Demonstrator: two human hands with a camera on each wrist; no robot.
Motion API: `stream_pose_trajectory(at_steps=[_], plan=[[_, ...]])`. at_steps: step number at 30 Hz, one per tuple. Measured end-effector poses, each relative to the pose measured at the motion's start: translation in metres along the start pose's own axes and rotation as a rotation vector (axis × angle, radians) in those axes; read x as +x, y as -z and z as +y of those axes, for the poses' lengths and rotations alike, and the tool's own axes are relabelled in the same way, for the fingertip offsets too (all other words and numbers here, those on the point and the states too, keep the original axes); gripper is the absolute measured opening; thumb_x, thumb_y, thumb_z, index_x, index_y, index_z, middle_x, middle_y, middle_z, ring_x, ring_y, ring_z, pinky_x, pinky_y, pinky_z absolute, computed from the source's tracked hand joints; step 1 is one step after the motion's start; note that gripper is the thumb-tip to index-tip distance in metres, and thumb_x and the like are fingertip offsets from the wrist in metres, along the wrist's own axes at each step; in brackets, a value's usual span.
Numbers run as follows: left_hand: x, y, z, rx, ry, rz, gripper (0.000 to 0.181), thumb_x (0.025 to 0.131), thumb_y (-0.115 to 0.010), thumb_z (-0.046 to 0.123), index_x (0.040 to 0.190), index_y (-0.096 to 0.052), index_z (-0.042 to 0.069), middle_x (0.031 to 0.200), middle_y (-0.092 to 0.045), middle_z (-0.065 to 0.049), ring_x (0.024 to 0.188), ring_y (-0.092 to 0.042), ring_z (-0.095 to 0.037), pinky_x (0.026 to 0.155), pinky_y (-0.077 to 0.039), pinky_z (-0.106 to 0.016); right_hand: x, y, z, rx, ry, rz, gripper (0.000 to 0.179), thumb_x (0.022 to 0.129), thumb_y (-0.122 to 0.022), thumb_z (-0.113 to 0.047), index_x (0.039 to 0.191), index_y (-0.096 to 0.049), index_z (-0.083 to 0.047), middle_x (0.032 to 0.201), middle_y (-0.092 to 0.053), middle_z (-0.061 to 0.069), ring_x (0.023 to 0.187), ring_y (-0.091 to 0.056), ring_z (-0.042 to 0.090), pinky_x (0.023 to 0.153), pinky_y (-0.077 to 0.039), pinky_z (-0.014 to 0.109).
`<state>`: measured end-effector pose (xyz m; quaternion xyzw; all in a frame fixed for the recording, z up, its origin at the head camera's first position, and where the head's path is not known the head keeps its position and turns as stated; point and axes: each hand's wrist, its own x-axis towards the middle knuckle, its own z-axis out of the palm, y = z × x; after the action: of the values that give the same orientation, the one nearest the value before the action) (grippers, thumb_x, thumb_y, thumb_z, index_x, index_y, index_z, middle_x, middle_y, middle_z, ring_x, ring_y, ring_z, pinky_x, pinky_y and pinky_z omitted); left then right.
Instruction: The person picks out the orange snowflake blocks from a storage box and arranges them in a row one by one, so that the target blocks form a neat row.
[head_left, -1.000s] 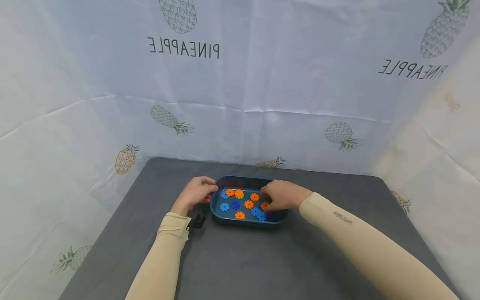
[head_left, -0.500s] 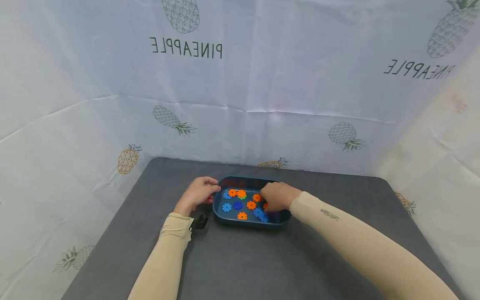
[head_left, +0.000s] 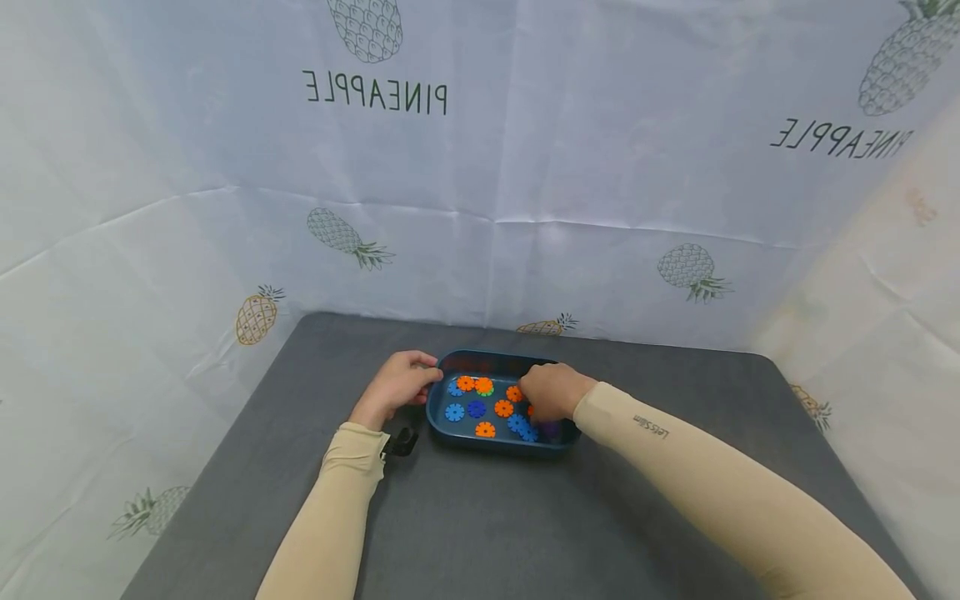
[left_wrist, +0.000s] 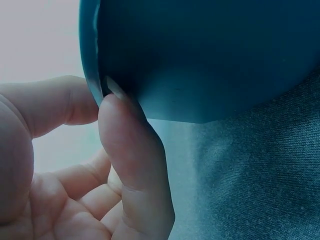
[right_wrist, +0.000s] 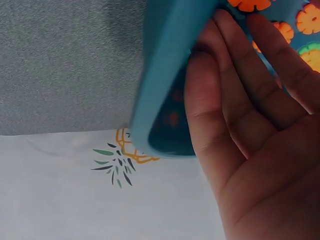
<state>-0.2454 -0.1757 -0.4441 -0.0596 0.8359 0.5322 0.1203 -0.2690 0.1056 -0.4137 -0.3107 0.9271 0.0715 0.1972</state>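
A dark blue tray (head_left: 491,447) holds several notched plastic discs, among them an orange disc (head_left: 503,408), a light blue disc (head_left: 454,412) and a dark blue disc (head_left: 476,408). My left hand (head_left: 397,385) pinches the tray's left end; in the left wrist view the thumb and a finger meet across the tray wall (left_wrist: 200,65). Inside the tray's right end is my right hand (head_left: 553,390), reaching down, its fingers long and only slightly bent. The right wrist view has its fingertips right at an orange disc (right_wrist: 250,4). A purple disc (head_left: 551,431) shows below that hand.
The tray stands on a dark grey tabletop (head_left: 480,525), toward its back edge. Behind and at both sides hangs a white cloth (head_left: 495,275) printed with pineapples. A black band (head_left: 401,442) sits at the left wrist.
My right hand has turned and its fingers now point deeper into the tray, covering more of an orange disc. The left hand stays at the tray's left end. The head view has shifted slightly.
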Motion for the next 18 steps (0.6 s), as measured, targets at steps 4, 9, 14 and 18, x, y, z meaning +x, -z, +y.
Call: stream_pose_trajectory(at_steps=[4,9,14,18], plan=[[-0.0003,-0.0001,0.0005,0.004,-0.004,0.002,0.039,0.105,-0.070,0.025,0.137,-0.068,0.005,0.109,-0.071,-0.014,0.079,-0.066,-0.021,0.082,-0.065,-0.040,0.0017,-0.0010,-0.0027,-0.009,-0.002,0.005,0.017,0.096,-0.083,-0.025,0.105,-0.078,-0.011,0.076,-0.061,0.000,0.066,-0.052,0.016,0.071,-0.056,0.034],[-0.0006,-0.0002,0.0009,0.012,-0.006,0.006,0.039,0.104,-0.070,0.025,0.138,-0.068,0.005,0.108,-0.071,-0.014,0.079,-0.067,-0.021,0.082,-0.065,-0.040,0.0030,-0.0016,-0.0047,-0.014,-0.001,0.021,0.010,0.097,-0.081,-0.020,0.102,-0.078,-0.011,0.073,-0.057,-0.001,0.064,-0.048,0.016,0.067,-0.049,0.032],[-0.0001,-0.0006,0.0007,0.011,-0.003,0.007,0.039,0.105,-0.069,0.025,0.138,-0.068,0.005,0.111,-0.072,-0.014,0.080,-0.067,-0.021,0.078,-0.064,-0.036,0.0019,-0.0016,-0.0063,-0.019,0.005,0.043,0.005,0.099,-0.078,-0.016,0.098,-0.076,-0.011,0.072,-0.057,0.000,0.063,-0.045,0.016,0.066,-0.044,0.033],[0.0005,-0.0006,-0.0004,0.009,-0.002,0.009,0.039,0.105,-0.069,0.025,0.137,-0.068,0.004,0.112,-0.072,-0.014,0.081,-0.067,-0.022,0.076,-0.063,-0.033,0.0017,-0.0016,-0.0069,-0.025,0.017,0.064,0.006,0.099,-0.078,-0.015,0.096,-0.076,-0.010,0.073,-0.060,0.001,0.062,-0.047,0.016,0.065,-0.047,0.033]])
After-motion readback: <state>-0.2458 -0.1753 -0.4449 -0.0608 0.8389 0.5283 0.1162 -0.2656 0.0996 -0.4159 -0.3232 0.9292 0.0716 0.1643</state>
